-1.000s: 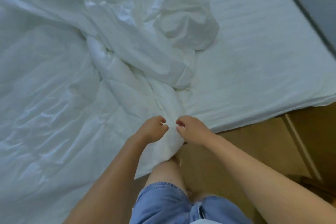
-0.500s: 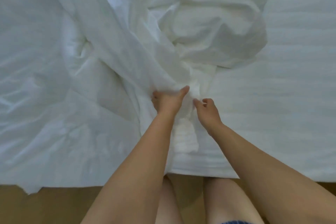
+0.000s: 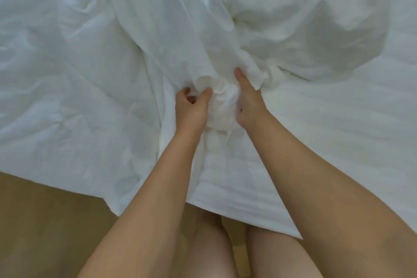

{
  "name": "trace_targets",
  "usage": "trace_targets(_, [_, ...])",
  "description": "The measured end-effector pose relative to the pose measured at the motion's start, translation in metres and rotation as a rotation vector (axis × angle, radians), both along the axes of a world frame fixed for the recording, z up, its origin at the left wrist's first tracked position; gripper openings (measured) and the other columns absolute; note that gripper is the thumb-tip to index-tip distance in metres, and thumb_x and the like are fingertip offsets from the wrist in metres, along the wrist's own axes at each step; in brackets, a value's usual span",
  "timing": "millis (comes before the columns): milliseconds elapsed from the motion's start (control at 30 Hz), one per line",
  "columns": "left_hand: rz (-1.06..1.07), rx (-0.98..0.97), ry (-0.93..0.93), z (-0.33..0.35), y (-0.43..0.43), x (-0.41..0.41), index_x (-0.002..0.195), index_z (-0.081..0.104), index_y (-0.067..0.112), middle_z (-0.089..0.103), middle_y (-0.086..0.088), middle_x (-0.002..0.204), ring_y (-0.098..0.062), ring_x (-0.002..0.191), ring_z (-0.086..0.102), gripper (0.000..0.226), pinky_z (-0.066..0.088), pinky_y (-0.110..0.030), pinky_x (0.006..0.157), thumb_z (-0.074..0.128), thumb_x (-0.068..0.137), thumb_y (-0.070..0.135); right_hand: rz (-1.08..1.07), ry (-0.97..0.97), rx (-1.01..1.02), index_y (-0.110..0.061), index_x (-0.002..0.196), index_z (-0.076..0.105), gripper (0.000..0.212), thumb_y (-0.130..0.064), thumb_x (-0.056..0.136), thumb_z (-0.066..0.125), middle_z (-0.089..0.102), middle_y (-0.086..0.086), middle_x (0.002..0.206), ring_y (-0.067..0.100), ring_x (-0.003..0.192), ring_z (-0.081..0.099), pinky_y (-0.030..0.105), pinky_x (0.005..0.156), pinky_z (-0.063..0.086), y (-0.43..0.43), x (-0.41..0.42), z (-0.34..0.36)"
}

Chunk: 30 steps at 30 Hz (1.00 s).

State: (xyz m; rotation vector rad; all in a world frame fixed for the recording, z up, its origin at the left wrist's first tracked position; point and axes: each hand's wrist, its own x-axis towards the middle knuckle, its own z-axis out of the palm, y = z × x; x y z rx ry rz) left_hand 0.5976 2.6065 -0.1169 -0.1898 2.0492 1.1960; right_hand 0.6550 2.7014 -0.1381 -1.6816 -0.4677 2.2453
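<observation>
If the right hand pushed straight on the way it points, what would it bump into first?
Probably the bunched white cover it grips; the right hand points forward into those folds.

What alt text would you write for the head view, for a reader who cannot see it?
Seen from above, two bare hands meet on a bunch of white bedding at the near edge of a bed: the right hand grips it with thumb on top, the left hand curls against it. Rumpled bedding fills the view; a brown floor and bare legs show below.
</observation>
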Motion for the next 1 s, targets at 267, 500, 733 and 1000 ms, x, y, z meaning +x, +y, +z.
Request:
trace_targets(267, [0.09,0.014,-0.125,0.021,0.01,-0.009,0.129,0.038,0.011,0.059,0.002,0.114,-0.01,0.095,0.061,0.072,0.05,-0.025,0.081,0.074,0.076,0.043,0.071,-0.187,0.071,0.0,0.108,0.063,0.028,-0.01,0.085,0.051,0.068,0.018,0.105,0.032,0.095,0.067,0.043,0.088,0.054,0.014,-0.011,0.038])
trace_targets(500, [-0.048,0.306,-0.392,0.06,0.055,-0.008,0.1,0.069,0.014,0.073,-0.001,0.094,-0.018,0.091,0.07,0.052,0.055,-0.031,0.081,0.086,0.056,0.035,0.112,0.046,-0.03,-0.016,0.105,0.069,0.033,-0.024,0.073,0.069,0.073,0.005,0.1,0.022,0.092,0.07,0.031,0.069,0.057,-0.031,0.058,0.091])
trace_targets(733, [0.0,-0.024,-0.037,0.035,0.016,-0.01,0.077,0.059,0.019,0.066,-0.002,0.092,-0.023,0.095,0.065,0.018,0.053,-0.033,0.085,0.075,0.072,0.01,0.324,-0.675,0.471,-0.013,0.134,0.043,0.054,-0.035,0.087,0.059,0.048,0.005,0.128,0.021,0.111,0.054,0.034,0.09,0.047,-0.03,0.079,0.068])
trace_targets(1000, [0.004,0.147,-0.156,0.043,-0.008,-0.022,0.096,0.065,0.013,0.068,-0.003,0.099,-0.012,0.085,0.066,0.023,0.051,-0.026,0.075,0.075,0.076,0.009,0.633,-0.361,0.03,-0.013,0.115,0.061,0.073,-0.068,0.066,0.069,0.069,0.003,0.105,0.021,0.089,0.067,0.031,0.069,0.054,-0.019,0.018,0.062])
